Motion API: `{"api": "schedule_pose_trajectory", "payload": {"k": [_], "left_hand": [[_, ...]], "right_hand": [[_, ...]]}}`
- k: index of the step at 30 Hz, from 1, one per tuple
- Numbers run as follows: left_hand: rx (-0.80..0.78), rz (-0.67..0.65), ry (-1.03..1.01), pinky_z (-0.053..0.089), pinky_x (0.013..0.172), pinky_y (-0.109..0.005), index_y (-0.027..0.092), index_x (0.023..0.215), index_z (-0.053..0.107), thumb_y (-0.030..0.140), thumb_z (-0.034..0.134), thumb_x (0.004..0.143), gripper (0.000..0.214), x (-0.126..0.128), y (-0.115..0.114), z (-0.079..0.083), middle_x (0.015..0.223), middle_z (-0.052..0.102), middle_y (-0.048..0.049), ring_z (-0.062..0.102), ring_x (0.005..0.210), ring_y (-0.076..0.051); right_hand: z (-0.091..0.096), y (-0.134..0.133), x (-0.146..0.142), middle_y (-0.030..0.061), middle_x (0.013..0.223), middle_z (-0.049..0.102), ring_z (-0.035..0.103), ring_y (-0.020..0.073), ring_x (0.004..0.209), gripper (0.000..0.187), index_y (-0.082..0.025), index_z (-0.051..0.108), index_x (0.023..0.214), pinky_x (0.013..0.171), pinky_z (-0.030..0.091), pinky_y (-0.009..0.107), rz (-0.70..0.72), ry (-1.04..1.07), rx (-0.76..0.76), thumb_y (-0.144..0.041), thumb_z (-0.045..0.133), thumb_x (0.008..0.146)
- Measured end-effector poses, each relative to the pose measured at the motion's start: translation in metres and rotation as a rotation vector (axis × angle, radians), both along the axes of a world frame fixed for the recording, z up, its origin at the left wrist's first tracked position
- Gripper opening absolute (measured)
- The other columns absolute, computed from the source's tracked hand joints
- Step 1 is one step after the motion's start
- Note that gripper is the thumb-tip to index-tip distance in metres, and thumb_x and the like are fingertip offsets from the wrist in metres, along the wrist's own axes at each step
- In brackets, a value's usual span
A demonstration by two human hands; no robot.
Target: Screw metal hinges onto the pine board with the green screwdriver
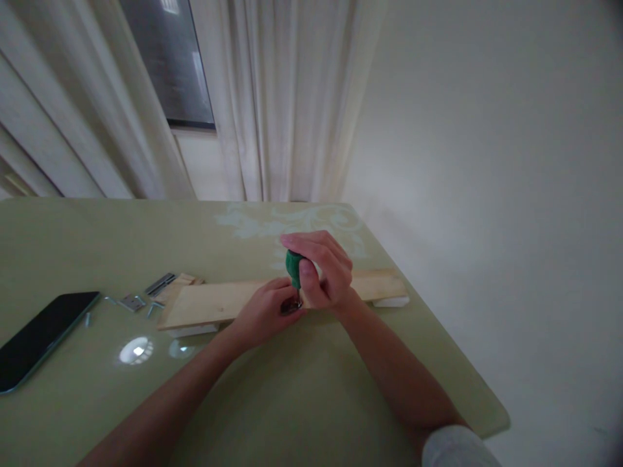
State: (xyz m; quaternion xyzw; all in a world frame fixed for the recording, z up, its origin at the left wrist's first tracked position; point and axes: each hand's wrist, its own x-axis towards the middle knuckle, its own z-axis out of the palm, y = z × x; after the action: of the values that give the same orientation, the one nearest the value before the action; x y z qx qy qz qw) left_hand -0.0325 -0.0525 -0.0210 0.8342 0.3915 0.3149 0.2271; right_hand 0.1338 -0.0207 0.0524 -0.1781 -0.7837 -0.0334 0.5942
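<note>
A green-handled screwdriver [294, 266] stands upright over a pale wooden board [209, 303]. My right hand [325, 267] is closed around its handle from above, and the shaft points down at a small dark metal fitting [289, 305] on the board. My left hand [265, 310] bends thumb and fingers around that fitting and presses it at the board's near edge. The screwdriver's tip and any screw under it are too small to make out. White blocks [195, 330] show beneath the board near both ends.
Left of the board lie a hinge-like metal plate [132, 302], several loose screws [152, 310], a grey metal strip [160, 284] and small wood pieces [183, 283]. A black phone [46, 337] is farther left. The table's right edge [438, 347] runs near a white wall.
</note>
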Motion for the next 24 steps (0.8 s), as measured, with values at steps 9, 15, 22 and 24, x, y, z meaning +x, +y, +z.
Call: {"api": "schedule_pose_trajectory", "payload": {"k": [9,15,22,24], "left_hand": [[0.039,0.001,0.067,0.043,0.071,-0.029,0.019,0.087,0.069,0.025,0.070,0.093,0.008,-0.002,0.000,-0.002,0.087,0.067,-0.0034,0.058,0.078,-0.018],[0.023,0.006,0.056,0.041,0.071,-0.029,0.019,0.085,0.068,0.025,0.072,0.092,0.010,-0.001,0.002,-0.004,0.086,0.065,-0.0023,0.058,0.080,-0.018],[0.018,-0.029,0.047,0.037,0.070,-0.028,0.019,0.078,0.060,0.027,0.072,0.093,0.021,0.000,0.006,-0.001,0.083,0.060,-0.0013,0.053,0.077,-0.017],[0.020,-0.026,0.047,0.037,0.070,-0.029,0.019,0.078,0.060,0.026,0.073,0.092,0.021,0.001,0.007,-0.003,0.083,0.060,-0.0014,0.053,0.076,-0.017]], "right_hand": [[0.024,-0.003,0.014,0.0092,0.113,0.072,0.067,0.0257,0.106,0.013,-0.026,0.071,0.099,0.091,0.057,0.045,-0.077,0.011,0.006,-0.035,0.063,0.094],[0.048,-0.014,0.025,0.0056,0.105,0.078,0.068,0.0199,0.096,0.034,-0.021,0.068,0.130,0.091,0.051,0.036,-0.031,-0.402,0.004,-0.026,0.047,0.104],[0.104,-0.034,0.017,0.0065,0.078,0.074,0.067,0.0239,0.071,0.039,-0.022,0.072,0.100,0.062,0.033,0.031,-0.762,-0.924,-0.323,-0.054,0.049,0.105],[0.120,-0.034,0.016,0.0102,0.094,0.077,0.070,0.0267,0.081,0.041,-0.021,0.068,0.115,0.062,0.033,0.031,-0.642,-1.118,-0.305,-0.058,0.053,0.103]]}}
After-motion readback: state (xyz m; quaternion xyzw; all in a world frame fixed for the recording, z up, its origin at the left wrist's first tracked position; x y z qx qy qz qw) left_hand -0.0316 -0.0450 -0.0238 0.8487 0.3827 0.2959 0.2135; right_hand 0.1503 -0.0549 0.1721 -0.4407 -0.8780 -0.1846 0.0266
